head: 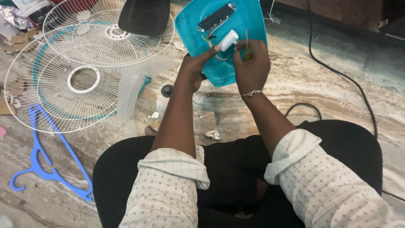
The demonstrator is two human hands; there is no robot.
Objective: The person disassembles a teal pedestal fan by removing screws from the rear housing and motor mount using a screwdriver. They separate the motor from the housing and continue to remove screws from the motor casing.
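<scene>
Head view: marble floor (pixel 337 84) carries all parts. Two white wire fan guards (pixel 76 67) lie flat, left, overlapping. Blue hanger (pixel 46 164) beside them. Teal fan housing (pixel 236 25) held tilted toward me, open side up, so wiring shows. My left hand (pixel 195 67) grips housing edge, finger propping white capacitor (pixel 228 40). My right hand (pixel 252 63) clenched around yellow-handled screwdriver (pixel 247 44), tip up. Crumpled foil pack (pixel 14 17) top left; no label legible.
</scene>
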